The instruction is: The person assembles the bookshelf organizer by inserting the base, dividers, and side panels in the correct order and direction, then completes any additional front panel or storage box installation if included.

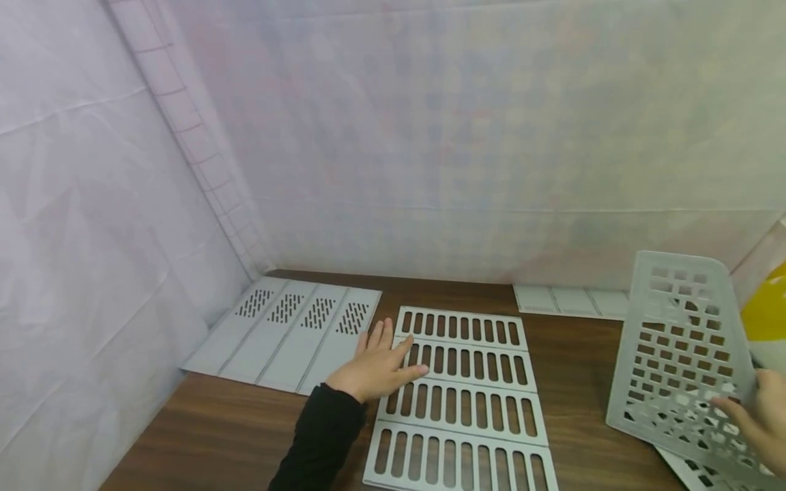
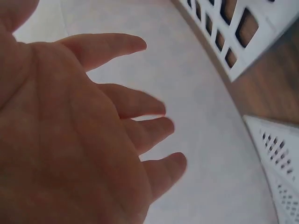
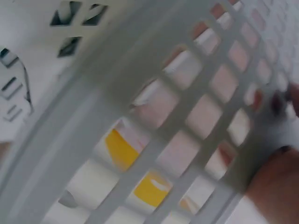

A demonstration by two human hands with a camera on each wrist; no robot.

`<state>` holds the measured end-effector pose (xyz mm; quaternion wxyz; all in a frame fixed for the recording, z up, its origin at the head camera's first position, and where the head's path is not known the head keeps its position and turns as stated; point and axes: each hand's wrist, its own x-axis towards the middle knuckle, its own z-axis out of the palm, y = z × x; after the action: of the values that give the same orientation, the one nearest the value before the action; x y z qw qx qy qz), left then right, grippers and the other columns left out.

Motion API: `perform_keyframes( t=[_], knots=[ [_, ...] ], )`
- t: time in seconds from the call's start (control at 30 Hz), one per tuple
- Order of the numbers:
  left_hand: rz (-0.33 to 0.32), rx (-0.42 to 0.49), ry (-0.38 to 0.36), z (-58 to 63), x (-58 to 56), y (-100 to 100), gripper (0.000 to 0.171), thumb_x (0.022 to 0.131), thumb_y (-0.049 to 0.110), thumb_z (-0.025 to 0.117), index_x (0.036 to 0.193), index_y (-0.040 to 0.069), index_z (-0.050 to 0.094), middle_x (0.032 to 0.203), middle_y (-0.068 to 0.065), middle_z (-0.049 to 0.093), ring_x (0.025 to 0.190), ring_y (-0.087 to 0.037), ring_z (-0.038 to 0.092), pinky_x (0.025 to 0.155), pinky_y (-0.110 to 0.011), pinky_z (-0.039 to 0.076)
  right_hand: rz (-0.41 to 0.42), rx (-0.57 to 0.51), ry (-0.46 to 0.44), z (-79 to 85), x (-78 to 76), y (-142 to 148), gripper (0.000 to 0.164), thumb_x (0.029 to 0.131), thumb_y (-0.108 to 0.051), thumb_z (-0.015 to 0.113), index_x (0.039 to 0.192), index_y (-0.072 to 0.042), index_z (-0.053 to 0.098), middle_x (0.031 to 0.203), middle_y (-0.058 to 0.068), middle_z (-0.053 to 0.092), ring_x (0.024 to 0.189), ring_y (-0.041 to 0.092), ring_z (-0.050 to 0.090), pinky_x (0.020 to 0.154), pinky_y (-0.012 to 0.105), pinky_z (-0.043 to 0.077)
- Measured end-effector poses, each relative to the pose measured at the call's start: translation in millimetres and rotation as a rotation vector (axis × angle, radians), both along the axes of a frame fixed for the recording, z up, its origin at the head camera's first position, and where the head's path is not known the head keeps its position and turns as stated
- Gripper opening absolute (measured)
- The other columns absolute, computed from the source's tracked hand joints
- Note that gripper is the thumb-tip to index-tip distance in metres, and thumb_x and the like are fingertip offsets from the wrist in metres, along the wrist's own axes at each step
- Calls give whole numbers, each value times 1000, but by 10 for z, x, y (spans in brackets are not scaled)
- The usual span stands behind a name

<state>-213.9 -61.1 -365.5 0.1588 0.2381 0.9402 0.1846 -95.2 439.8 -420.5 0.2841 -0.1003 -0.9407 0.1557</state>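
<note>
As a pale perforated panel stands tilted, the right hand has it clamped near one edge!
It spreads up and left from that hand; well to its left, the left hand, fingers straight and apart, is over the edge of a slotted panel, with a vented panel to its left and brown worktop below.

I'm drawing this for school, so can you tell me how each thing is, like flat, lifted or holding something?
Left hand: fingers spread, near the long-slotted sheet
Right hand: gripping the square-holed panel
Square-holed panel: held up, slanted
Long-slotted sheet: flat on the table
Small-slit sheet: flat on the table
Back sheet: flat, partly hidden
Lower-right sheet: mostly hidden, can't tell if flat
Yellow thing: cut off, can't tell
</note>
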Motion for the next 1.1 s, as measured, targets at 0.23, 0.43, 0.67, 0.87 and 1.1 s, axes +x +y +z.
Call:
perform_keyframes(
  t=[0.23,0.43,0.67,0.87,1.1],
  knots=[
    [-70,-76,-53,-219,15,169,73,94,61,41,151,18,27,160,-21,5,149,-37,4,118,-57,7,128,-33,-78,300,-272,-219,32,100,-6,42,113,20,28,90,45,46,64,49,54,47,44,41],
    [-93,-153,-61,-316,-21,256,78,91,61,48,152,18,25,160,-18,-3,150,-32,1,120,-51,10,222,-30,17,385,-606,-261,31,94,1,51,115,17,35,92,42,50,72,56,54,53,54,43],
    [-134,-284,-31,-292,-249,426,84,88,66,48,153,21,20,161,-14,0,150,-28,3,121,-47,11,274,-52,55,539,-898,-367,22,93,-4,55,105,9,43,85,33,56,61,31,55,49,32,37],
    [-150,-360,-21,-423,-382,578,94,81,75,48,154,29,8,162,-10,-2,151,-25,0,121,-47,11,291,-90,62,574,-1153,-530,18,94,-5,54,101,7,44,83,33,59,63,34,56,51,35,36],
    [-130,-355,-41,-557,-434,625,101,78,76,52,152,36,-3,161,-4,-12,150,-21,-10,121,-47,6,335,-90,43,538,-1360,-592,17,93,-3,54,102,7,44,85,32,60,67,30,55,53,31,37]
  ],
)
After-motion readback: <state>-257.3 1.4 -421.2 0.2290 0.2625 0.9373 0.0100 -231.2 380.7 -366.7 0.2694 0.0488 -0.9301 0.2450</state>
